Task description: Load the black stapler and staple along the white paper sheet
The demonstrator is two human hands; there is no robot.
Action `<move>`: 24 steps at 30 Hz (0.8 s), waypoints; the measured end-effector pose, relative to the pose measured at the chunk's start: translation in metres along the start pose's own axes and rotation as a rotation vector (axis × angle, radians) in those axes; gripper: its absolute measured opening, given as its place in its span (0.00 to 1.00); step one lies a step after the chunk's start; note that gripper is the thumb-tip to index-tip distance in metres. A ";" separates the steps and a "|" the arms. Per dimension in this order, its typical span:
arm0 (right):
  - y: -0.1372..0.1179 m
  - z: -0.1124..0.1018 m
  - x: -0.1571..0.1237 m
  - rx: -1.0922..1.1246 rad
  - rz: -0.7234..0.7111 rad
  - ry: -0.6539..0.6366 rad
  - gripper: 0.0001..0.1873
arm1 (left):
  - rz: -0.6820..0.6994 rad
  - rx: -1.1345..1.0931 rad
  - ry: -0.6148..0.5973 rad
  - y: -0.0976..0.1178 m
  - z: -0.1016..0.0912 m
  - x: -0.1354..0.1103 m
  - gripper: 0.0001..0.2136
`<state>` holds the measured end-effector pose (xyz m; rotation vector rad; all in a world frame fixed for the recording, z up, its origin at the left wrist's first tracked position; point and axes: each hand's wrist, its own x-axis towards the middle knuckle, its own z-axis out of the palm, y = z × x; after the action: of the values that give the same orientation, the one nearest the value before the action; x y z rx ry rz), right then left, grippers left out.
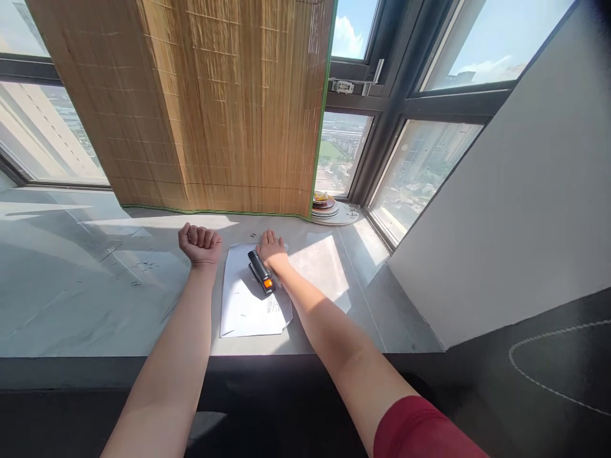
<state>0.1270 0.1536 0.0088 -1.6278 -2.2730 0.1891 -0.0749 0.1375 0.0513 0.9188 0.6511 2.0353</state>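
Observation:
A stack of white paper sheets (pixel 248 299) lies on the grey marble window sill (pixel 95 299). A black stapler with an orange end (pixel 261 272) rests on the sheets near their far right corner. My right hand (pixel 272 249) lies flat, fingers stretched out, on the far edge of the sheets just right of the stapler and touching it. My left hand (pixel 200 243) is closed in a fist on the sill, left of the sheets, with nothing seen in it.
A bamboo blind (pixel 214 108) hangs down to the sill behind the hands. Stacked plates (pixel 331 210) sit at the far right corner by the window. Small loose staples (pixel 143 266) lie scattered on the sill at left. A grey wall (pixel 515 210) bounds the right side.

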 end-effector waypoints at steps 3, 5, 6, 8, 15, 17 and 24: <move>0.038 -0.006 -0.011 -0.003 0.041 -0.006 0.33 | -0.143 0.110 -0.092 -0.014 0.018 -0.008 0.33; 0.065 -0.012 -0.021 -0.033 0.063 -0.021 0.33 | -0.249 0.239 -0.167 -0.029 0.030 -0.017 0.31; 0.078 -0.016 -0.027 -0.046 0.072 -0.025 0.33 | -0.305 0.337 -0.215 -0.037 0.036 -0.021 0.30; 0.102 -0.021 -0.039 -0.082 0.075 -0.018 0.34 | -0.339 0.611 -0.309 -0.051 0.044 -0.029 0.26; 0.121 -0.025 -0.063 -0.153 0.096 0.045 0.34 | -0.033 1.150 -0.647 -0.074 0.053 -0.042 0.08; 0.110 -0.025 -0.060 -0.147 0.096 0.051 0.33 | 0.007 1.151 -0.734 -0.081 0.053 -0.044 0.10; 0.085 -0.065 -0.053 0.142 0.161 0.092 0.29 | 0.021 1.208 -1.042 -0.105 0.049 -0.048 0.10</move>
<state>0.2406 0.1272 0.0339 -1.7082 -2.0132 0.3008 0.0313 0.1624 -0.0101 2.3742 1.1951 0.7176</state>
